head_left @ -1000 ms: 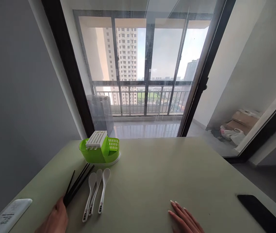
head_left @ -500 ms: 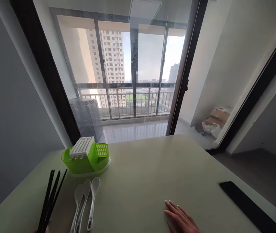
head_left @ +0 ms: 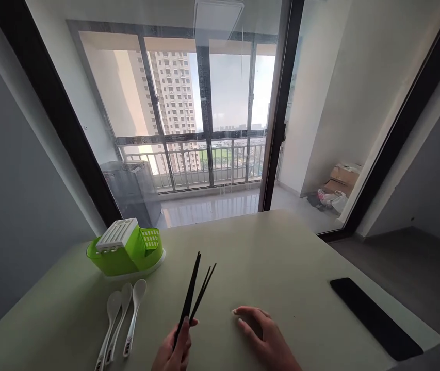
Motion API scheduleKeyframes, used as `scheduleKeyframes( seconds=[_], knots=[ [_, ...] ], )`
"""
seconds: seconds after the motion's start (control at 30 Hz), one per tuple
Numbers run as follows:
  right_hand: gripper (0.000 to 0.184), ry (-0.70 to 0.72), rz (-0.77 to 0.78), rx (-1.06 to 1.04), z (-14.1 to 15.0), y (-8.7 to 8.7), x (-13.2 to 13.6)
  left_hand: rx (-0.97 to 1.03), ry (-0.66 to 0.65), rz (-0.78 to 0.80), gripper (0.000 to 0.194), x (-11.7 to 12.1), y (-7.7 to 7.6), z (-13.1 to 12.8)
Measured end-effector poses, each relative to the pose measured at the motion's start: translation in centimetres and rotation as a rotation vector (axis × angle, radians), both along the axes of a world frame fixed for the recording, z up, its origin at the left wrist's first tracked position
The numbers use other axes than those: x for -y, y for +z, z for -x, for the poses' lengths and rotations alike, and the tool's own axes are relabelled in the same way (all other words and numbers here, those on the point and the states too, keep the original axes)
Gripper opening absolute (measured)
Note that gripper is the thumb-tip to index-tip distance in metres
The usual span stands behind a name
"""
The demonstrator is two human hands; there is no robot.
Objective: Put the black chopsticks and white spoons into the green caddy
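Note:
My left hand (head_left: 175,348), at the bottom middle, is closed around a bundle of black chopsticks (head_left: 190,291). Their tips point up and away from me, split into two clusters. To the right, my right hand (head_left: 266,337) rests near the tabletop, holding nothing, with curved fingers and a gap between thumb and forefinger. Left of the chopsticks lie three white spoons (head_left: 132,319), bowls facing away from me. Behind the spoons stands a green utensil holder (head_left: 127,262) with a white slotted top (head_left: 117,234) and an open basket section at its right end.
A long black strip (head_left: 374,317) lies along the right side of the pale tabletop (head_left: 235,247). Beyond the table's far edge is a glass sliding door with a dark frame (head_left: 272,154). Cardboard and bags (head_left: 338,188) sit on the floor at right.
My left hand has brought the chopsticks from the far left to the middle. My right hand has curled its fingers, which lay stretched out before. The view has shifted slightly.

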State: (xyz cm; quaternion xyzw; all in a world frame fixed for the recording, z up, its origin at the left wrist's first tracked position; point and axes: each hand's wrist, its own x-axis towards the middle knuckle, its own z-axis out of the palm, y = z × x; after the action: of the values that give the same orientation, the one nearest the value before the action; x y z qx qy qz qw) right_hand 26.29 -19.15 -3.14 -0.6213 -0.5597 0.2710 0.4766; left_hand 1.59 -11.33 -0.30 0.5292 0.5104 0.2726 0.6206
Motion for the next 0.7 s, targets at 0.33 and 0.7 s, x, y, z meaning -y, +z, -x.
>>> scheduleKeyframes(
  seconds=[0.33, 0.7],
  knots=[
    [0.083, 0.058, 0.043, -0.255, 1.2, 1.5, -8.0, -0.309, -0.015, -0.206, 0.074, 0.7, 1.0, -5.5],
    [0.046, 0.008, -0.08, 0.026, 5.6, 0.7, -11.2, -0.725, -0.133, -0.347, 0.055, 0.5, 1.9, -3.4]
  ],
)
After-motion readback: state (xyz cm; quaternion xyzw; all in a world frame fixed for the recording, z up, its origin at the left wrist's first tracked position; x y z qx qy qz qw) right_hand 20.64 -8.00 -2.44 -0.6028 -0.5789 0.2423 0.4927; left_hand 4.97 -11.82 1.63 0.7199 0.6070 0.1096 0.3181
